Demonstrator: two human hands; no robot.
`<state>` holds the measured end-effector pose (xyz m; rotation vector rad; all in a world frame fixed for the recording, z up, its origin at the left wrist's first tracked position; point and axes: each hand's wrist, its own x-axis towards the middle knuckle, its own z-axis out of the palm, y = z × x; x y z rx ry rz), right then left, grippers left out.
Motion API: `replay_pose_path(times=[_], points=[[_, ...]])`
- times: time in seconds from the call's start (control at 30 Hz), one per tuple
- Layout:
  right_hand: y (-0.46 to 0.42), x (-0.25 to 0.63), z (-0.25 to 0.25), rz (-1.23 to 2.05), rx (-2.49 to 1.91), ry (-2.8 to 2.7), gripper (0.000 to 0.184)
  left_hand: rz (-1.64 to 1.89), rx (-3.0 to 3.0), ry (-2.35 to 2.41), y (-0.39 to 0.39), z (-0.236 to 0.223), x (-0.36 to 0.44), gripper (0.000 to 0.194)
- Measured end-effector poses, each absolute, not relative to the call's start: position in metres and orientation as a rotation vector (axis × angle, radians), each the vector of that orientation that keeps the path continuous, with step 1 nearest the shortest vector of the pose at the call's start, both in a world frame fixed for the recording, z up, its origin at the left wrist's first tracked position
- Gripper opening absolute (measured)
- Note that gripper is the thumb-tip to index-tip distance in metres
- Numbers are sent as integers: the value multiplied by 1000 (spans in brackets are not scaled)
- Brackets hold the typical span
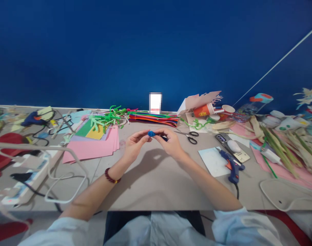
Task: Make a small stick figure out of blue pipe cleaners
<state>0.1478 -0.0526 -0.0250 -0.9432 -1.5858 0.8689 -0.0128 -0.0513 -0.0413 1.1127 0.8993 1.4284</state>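
A small coil of blue pipe cleaner [151, 134] sits between my fingertips, above the middle of the grey table [156, 184]. My left hand [135, 145], with a dark red bead bracelet [112, 176] on its wrist, pinches the coil from the left. My right hand [171, 143] grips it from the right, and its fingers hide a dark end of the piece. Just right of that hand lie black-handled scissors [189, 136].
A blue glue gun [231, 167] and white card lie to the right. Pink and coloured paper sheets [94, 147] and a bundle of multicoloured pipe cleaners [153, 119] lie left and ahead. A white power strip [30, 177] and cables occupy the near left.
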Motion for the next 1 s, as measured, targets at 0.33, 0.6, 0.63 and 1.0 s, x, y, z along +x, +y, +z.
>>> replay_pose_path(times=[0.33,0.6,0.63,1.0], points=[[-44,149,-35,993,-913,-1524,17,1549,1576,943,-55,-39,-20,16],[-49,151,-28,842,-912,-1586,14,1587,1701,974,-56,-35,-21,11],[-49,151,-29,835,-913,-1584,15,1580,1694,975,-56,-36,-20,12],[-50,150,-28,834,-894,-1551,14,1538,1557,907,-54,-40,-21,15]])
